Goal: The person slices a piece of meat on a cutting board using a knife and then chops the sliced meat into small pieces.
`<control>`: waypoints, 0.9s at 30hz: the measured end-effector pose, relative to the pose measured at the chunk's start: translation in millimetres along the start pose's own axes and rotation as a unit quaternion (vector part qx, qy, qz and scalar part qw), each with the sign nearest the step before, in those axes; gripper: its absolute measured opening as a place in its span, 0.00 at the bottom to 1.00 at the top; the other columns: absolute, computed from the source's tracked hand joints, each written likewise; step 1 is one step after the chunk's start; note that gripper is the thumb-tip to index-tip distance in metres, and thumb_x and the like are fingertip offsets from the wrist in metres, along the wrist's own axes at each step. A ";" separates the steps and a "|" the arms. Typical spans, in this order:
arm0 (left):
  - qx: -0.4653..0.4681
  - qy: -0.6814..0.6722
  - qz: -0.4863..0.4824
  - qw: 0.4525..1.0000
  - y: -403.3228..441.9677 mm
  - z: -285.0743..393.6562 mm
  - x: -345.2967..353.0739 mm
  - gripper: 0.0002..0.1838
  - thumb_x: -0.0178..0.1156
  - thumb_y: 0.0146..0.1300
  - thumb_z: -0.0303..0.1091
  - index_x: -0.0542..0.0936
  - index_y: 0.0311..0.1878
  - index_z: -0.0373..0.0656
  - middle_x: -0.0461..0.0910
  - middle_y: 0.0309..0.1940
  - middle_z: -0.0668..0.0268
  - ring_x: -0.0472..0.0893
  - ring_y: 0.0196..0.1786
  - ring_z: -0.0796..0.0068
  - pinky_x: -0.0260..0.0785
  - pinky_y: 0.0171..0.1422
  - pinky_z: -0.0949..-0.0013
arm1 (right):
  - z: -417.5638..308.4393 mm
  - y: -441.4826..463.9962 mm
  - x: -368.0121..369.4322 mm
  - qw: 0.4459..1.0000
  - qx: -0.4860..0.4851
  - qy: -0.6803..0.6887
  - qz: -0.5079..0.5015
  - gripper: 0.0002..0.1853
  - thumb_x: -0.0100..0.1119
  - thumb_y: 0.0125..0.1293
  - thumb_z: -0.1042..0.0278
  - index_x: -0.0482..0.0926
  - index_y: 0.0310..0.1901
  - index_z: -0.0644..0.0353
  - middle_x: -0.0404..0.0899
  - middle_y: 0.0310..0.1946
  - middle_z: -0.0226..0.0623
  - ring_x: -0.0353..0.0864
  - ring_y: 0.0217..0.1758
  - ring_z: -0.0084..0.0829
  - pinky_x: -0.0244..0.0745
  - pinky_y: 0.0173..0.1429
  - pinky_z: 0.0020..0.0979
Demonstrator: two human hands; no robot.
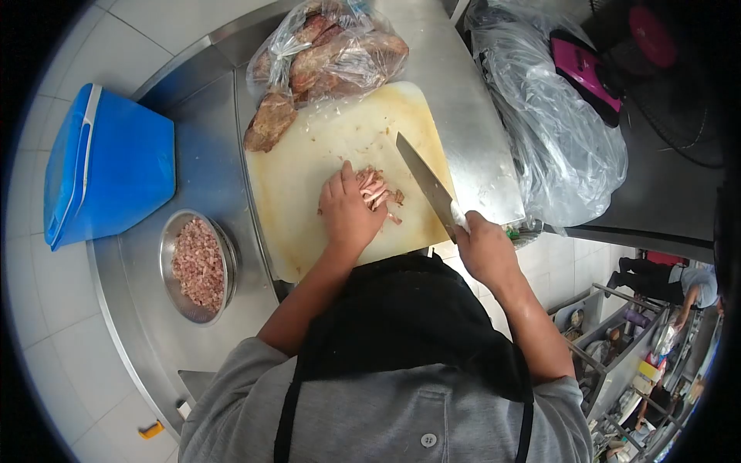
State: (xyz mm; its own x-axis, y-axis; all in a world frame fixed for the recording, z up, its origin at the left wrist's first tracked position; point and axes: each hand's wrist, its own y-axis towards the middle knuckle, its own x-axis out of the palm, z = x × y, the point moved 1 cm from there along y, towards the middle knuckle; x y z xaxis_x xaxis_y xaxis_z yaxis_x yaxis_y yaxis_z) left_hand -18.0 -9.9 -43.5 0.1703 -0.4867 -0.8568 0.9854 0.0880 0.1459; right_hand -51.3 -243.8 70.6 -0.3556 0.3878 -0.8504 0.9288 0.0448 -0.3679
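My left hand point(346, 210) is over a small pile of sliced meat point(373, 187) on the white cutting board point(293, 208), its fingers and thumb curved around the strips. Part of the pile is hidden beneath the palm. In my right hand point(486, 245) is the handle of a kitchen knife point(424, 179). Its broad blade slants up and to the left over the board's right side, apart from the meat. A clear plastic bag point(340, 62) with large browned meat pieces lies at the board's far edge, and one meat piece point(270, 122) sits outside its mouth.
A metal bowl point(229, 266) of diced meat point(197, 262) stands on the steel counter point(147, 301) to the left. Behind it is a blue cooler point(127, 154). Clear plastic sheeting point(540, 131) and a pink-and-black device point(587, 69) lie at right. Another person point(679, 284) is beyond the shelves.
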 end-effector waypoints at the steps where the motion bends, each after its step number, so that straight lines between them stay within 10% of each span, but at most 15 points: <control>1: 0.004 -0.004 0.014 1.000 0.3 -1.7 -1.1 0.56 0.80 0.41 0.54 0.68 0.69 0.31 0.72 0.61 0.48 0.69 0.66 0.45 0.61 0.73 0.49 | -0.3 -2.7 -0.3 1.000 -0.003 -0.006 -0.008 0.14 0.55 0.72 0.62 0.76 0.41 0.68 0.83 0.31 0.61 0.85 0.39 0.60 0.79 0.47 0.55; 20: 0.010 -0.004 -0.020 1.000 2.9 0.4 -15.9 0.45 0.76 0.51 0.49 0.72 0.67 0.30 0.73 0.60 0.44 0.70 0.66 0.43 0.63 0.72 0.48 | -7.7 12.2 13.0 0.999 0.007 -0.024 -0.036 0.12 0.54 0.72 0.62 0.76 0.45 0.65 0.85 0.34 0.59 0.86 0.42 0.59 0.80 0.49 0.55; 27: 0.125 -0.053 0.053 0.989 -2.0 1.2 -37.9 0.17 0.71 0.50 0.36 0.87 0.45 0.44 0.78 0.53 0.59 0.73 0.63 0.51 0.65 0.66 0.50 | -0.5 13.3 21.0 1.000 -0.001 -0.016 -0.025 0.12 0.54 0.72 0.63 0.74 0.44 0.66 0.83 0.32 0.60 0.85 0.39 0.60 0.78 0.47 0.56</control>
State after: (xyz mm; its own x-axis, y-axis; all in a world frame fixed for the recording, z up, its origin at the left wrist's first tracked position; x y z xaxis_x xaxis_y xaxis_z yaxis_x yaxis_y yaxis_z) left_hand -26.4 7.3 -10.7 0.2592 -0.5754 -0.7757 0.9298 -0.0687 0.3616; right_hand -46.3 -234.6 48.1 -0.4042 0.3552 -0.8429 0.9102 0.0650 -0.4091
